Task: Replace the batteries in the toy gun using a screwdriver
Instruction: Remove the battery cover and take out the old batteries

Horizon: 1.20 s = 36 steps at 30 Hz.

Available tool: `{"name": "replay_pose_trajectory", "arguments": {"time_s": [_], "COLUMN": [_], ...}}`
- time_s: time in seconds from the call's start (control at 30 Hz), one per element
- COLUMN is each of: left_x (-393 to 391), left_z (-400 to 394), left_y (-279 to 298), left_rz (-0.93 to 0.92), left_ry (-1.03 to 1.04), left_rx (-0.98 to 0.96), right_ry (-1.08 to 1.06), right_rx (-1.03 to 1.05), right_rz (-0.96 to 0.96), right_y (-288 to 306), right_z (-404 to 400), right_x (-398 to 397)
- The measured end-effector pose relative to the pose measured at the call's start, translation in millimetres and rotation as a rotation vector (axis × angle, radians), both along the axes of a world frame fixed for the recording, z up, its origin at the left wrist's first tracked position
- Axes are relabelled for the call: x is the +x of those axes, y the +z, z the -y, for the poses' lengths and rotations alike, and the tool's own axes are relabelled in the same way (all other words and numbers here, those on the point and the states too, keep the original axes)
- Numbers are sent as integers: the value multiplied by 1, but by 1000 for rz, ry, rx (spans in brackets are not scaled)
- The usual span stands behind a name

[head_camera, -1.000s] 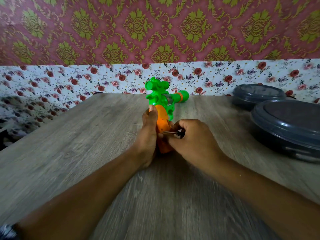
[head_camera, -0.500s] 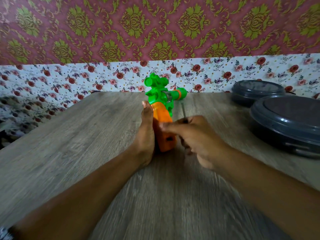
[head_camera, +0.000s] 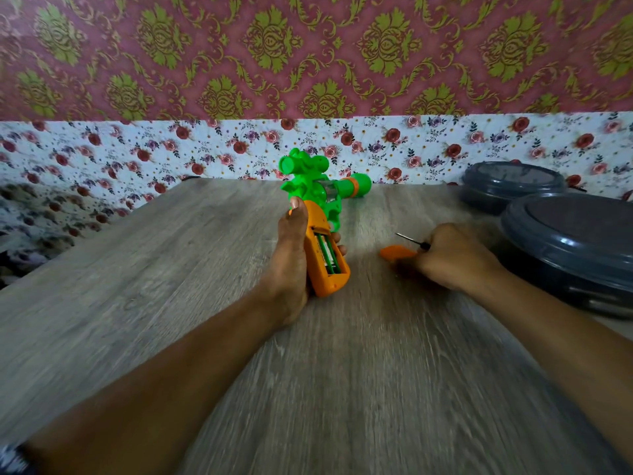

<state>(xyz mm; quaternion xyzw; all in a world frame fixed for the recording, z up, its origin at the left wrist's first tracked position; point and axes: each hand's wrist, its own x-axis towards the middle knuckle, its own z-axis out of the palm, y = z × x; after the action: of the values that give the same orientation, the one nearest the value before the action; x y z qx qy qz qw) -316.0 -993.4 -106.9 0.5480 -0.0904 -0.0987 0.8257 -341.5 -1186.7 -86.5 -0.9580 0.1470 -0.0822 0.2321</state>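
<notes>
Now our left hand [head_camera: 291, 255] grips the gun [head_camera: 320, 217] upright on the table [head_camera: 171, 303], batteries [head_camera: 327, 252] exposed in its handle. Right of the gun, our right hand [head_camera: 452, 257] clutches the screwdriver [head_camera: 411, 241] and orange cover [head_camera: 395, 252]. Beyond sit two grey containers [head_camera: 575, 241].

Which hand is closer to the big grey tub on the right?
The right hand, holding the screwdriver and orange cover, sits just beside the tub. The left hand grips the toy gun, farther away.
</notes>
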Motion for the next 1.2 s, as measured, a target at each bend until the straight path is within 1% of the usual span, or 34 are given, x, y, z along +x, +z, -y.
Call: {"name": "replay_pose_trajectory", "arguments": {"time_s": [0.1, 0.17, 0.23, 0.27, 0.37, 0.4, 0.43, 0.5, 0.57, 0.63, 0.73, 0.77, 0.87, 0.9, 0.93, 1.07, 1.17, 1.2], "left_x": [0, 1, 0, 1, 3, 3, 3, 5, 7, 8, 8, 7, 7, 6, 7, 9, 12, 11], "left_z": [-1, -1, -1, -1, -2, -2, -3, -4, -4, -4, -5, -5, -6, -6, -6, -7, -10, -11], "left_y": [0, 0, 1, 1, 0, 0, 1, 1, 1, 1, 2, 3, 2, 3, 3, 3, 2, 3], "left_rz": [6, 1, -3, -5, -20, -25, -32, -38, -51, -68, -85, -90, -111, -109, -99, -26, -70, -92], "left_ry": [17, 17, 16, 12, 14, 15, 17, 24, 26, 19, 18, 15, -1, -6, -3, -27, -39, -32], "left_rx": [-2, -7, -15, -19, -24, -24, -22, -25, -36, -50, -61, -64, -73, -73, -78, -120, -129, -124], "right_ry": [14, 26, 83, 133, 293, 332, 353, 360, 361, 382, 363, 347, 308, 303, 308, 403, 488, 517], "right_rx": [-1, 114, 221, 271, 475, 548, 634, 802, 834, 819, 847, 889, 1103, 1136, 1125, 950, 763, 731], "right_rz": [99, 184, 208, 180, 7, -18, 4, 162, 349, 454, 504, 507, 454, 431, 418, 436, 507, 526], "right_y": [7, 15, 22, 25, 31, 31, 31, 33, 37, 40, 44, 45, 41, 37, 32, 15, 12, 10], "right_z": [0, 0, -2, -5, -17, -21, -25, -34, -40, -46, -53, -55, -68, -73, -78, -89, -87, -86], "right_x": [-2, -5, -7, -10, -16, -16, -15, -14, -12, -9, 2, 8, 20, 21, 21, 15, 13, 13]}}
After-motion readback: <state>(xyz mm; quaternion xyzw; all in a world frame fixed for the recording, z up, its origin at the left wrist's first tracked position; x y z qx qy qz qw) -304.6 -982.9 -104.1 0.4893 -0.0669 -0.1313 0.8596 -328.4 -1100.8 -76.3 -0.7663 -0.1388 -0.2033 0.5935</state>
